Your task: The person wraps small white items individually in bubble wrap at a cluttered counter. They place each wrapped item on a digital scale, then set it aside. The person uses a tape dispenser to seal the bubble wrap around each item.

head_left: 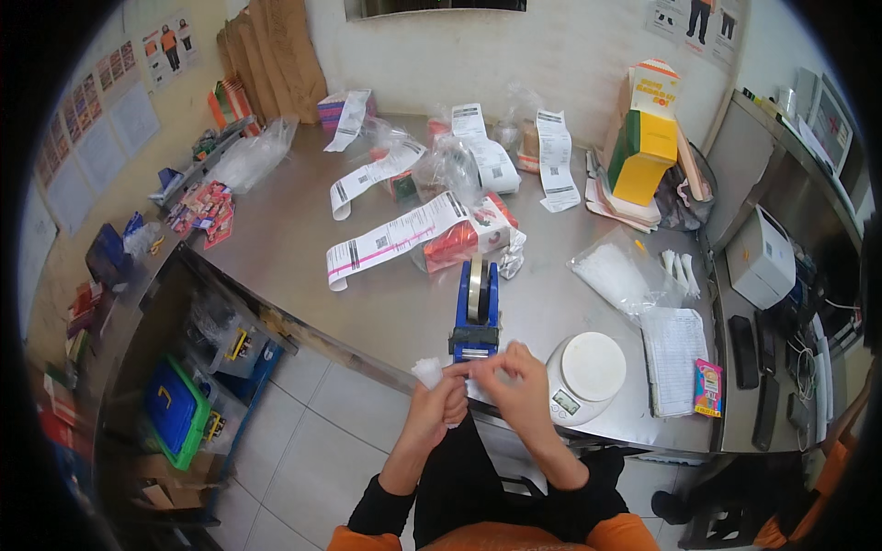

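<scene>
My left hand [434,402] is closed around a small twisted white plastic bundle [427,370], whose top sticks out above the fist. The index finger of that hand points right, toward my right hand [514,378]. Thumb and fingers of my right hand are pinched together at that fingertip; whatever they grip is too small to make out. Just beyond both hands, at the steel counter's [377,317] front edge, stands a blue tape dispenser [490,308] with a roll of tape [476,289]. To the right of my right hand sits a white kitchen scale [593,367].
Bagged orders with long paper receipts [400,241] fill the counter's middle. Right of them lie a clear bag of white pieces [616,274], white twisted bundles [680,274], a notebook [673,354] and a pink packet [707,387]. A yellow-green box [643,156] stands behind.
</scene>
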Demonstrator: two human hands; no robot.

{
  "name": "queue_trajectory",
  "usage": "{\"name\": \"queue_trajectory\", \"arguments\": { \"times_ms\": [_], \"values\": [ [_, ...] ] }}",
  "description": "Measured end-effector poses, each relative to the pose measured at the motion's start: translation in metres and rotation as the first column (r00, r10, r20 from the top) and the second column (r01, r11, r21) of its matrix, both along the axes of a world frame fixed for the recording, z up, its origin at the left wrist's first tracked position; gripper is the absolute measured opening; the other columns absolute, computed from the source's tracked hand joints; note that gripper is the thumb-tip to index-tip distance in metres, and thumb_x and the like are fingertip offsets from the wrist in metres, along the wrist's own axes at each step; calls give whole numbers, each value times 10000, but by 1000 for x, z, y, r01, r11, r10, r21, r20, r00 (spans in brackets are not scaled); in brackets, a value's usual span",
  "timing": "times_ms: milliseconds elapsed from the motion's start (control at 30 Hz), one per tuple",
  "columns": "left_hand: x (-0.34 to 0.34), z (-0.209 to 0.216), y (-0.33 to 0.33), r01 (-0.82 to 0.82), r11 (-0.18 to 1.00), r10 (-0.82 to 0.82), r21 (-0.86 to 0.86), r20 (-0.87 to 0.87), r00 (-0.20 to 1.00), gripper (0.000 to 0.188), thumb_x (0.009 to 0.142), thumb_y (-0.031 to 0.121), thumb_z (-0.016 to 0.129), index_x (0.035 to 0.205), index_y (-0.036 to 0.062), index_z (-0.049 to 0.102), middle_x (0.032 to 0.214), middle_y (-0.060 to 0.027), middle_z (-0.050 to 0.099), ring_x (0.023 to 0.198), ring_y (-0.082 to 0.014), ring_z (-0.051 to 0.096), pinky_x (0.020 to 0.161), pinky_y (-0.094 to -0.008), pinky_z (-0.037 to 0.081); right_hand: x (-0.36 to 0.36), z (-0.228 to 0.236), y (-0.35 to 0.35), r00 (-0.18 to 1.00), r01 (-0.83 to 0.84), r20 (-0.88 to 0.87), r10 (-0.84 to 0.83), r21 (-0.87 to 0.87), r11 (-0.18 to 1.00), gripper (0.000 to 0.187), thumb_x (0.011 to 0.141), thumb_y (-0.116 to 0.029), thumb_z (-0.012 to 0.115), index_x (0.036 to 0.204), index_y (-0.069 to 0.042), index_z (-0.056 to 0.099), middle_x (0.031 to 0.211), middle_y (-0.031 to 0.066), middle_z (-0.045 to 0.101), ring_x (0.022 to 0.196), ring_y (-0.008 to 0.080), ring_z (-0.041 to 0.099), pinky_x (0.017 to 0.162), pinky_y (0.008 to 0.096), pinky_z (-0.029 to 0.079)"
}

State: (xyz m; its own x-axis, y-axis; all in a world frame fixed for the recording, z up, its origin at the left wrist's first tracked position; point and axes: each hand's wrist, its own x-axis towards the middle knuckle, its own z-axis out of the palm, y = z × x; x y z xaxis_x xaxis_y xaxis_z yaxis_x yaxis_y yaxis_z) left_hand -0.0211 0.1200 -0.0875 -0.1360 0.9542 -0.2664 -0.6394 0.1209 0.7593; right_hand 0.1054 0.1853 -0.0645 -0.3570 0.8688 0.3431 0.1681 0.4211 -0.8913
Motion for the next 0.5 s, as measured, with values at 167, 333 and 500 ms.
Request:
{"name": "queue_trajectory", "arguments": {
  "times_ms": [167,333,500],
  "values": [
    [2,-4,2,13,999,-15,31,58,998,351,897,114,381,1145,-69,549,503,72,214,398,-35,196,381,-210,175,57,12,-77,977,-168,145,153,97,981,119,636,-141,779,668,-169,668,620,-18,406,664,168,412,668,320,265],
    [2,-5,4,-5,999,4,51,28,1000,306,928,153,437,1120,-44,572,506,81,257,399,-21,203,383,-207,171,70,-10,-96,958,-216,210,198,69,974,117,640,-179,796,662,-157,684,609,-21,384,632,150,400,670,307,265],
    [8,-12,12,-169,985,164,20,-391,906,174,868,128,618,952,-20,652,551,46,479,432,-38,366,411,-213,283,67,-43,-95,950,-177,259,174,-9,984,102,689,-161,772,735,-121,690,641,-5,483,639,165,487,626,317,353]
  ]
}}
